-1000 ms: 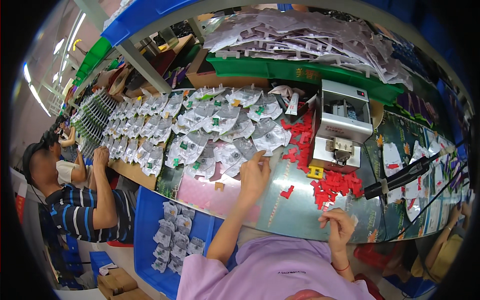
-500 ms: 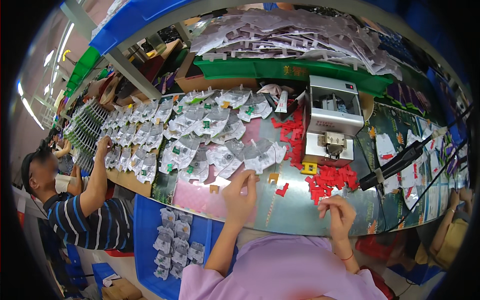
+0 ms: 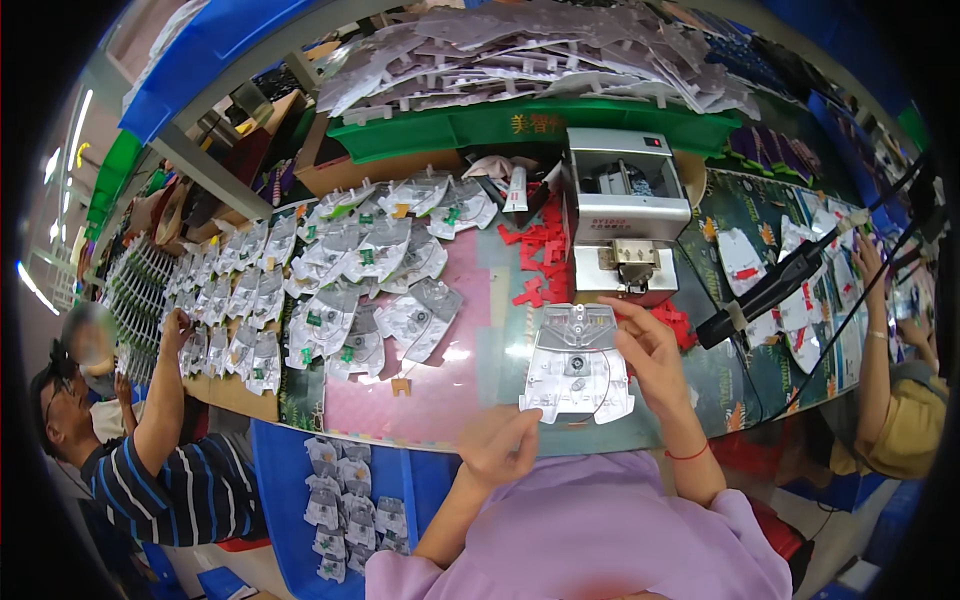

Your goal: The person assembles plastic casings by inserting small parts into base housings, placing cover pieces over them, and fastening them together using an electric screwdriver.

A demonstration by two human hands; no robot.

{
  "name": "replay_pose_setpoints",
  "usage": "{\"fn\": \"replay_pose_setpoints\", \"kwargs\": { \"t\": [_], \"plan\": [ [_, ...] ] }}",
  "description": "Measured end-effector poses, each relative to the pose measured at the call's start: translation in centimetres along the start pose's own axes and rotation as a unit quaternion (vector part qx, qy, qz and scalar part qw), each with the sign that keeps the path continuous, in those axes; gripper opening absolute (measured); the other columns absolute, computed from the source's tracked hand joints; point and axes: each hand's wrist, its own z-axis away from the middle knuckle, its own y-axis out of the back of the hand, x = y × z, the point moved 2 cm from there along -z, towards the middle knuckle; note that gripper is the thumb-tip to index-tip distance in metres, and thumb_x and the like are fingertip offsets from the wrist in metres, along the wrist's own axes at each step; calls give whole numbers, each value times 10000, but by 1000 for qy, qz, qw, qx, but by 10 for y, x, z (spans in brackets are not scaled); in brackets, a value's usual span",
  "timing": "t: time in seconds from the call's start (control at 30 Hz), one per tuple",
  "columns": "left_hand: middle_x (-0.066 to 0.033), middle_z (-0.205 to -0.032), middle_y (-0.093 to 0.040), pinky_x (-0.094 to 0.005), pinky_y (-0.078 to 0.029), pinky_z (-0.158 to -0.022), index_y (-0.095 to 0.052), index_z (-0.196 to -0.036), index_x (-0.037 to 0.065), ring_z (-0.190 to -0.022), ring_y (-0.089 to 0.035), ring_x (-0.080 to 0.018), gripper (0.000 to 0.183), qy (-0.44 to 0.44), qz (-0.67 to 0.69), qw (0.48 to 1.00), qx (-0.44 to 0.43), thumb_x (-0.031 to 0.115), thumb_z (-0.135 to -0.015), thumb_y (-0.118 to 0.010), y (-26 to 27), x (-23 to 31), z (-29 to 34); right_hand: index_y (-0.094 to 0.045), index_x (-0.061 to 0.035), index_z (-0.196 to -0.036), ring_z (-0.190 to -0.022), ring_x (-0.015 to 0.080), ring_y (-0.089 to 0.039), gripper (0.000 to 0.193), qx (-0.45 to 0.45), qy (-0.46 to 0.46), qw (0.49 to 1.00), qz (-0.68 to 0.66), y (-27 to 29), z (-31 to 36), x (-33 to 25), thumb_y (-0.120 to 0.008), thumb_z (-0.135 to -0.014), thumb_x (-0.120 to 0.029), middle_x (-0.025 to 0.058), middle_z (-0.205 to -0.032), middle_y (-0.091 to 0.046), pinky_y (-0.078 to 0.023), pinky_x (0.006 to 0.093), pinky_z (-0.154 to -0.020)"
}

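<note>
A white and grey moulded plastic panel (image 3: pixel 578 382), wide at its near edge, is in front of me over the bench. My right hand (image 3: pixel 655 360) grips its far right side, fingers at the top corner and thumb along the edge. My left hand (image 3: pixel 498 447) is closed, its fingertips pinched at the panel's near left corner. Beyond the panel is a silver bench machine (image 3: pixel 630 215). Small red plastic pieces (image 3: pixel 545 245) lie left of the machine, and more show behind my right hand.
Similar panels (image 3: pixel 420 320) are spread and overlapped on the left. A small tan piece (image 3: pixel 401 387) lies near them. A blue bin (image 3: pixel 285 500) with panels stands lower left. A black jointed arm (image 3: pixel 770 295) juts in from the right. A co-worker (image 3: pixel 190 480) sits at left.
My left hand has brought a panel from the pile toward me and right. My right hand has moved up and taken hold of its side. The whole view has shifted slightly.
</note>
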Motion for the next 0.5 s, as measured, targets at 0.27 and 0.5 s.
{"fn": "replay_pose_setpoints", "kwargs": {
  "t": [0.27, 0.5],
  "plan": [
    [-122, -989, -568, -298, -485, -730, -404, -1172, -20, -845, -587, -188, 481, 296, 355, 886, 45, 46, -750, -623, -24, 6, 3, -515, 14, -1132, -556, -2, -351, 339, 48, 41, 998, 27, -3, -1, -5, -532, -795, -22, -57, -643, -463, -246, 151, -500],
    [-84, -971, -578, -269, -500, -688, -473, -1101, -18, -833, -575, -132, 374, 439, 449, 772, -97, 64, -767, -620, -30, 6, 0, -516, 16, -1131, -548, -9, -367, 334, 15, -12, 1000, 25, -16, 1, -17, -535, -802, -35, -56, -637, -464, -245, 142, -473]
  ]
}}
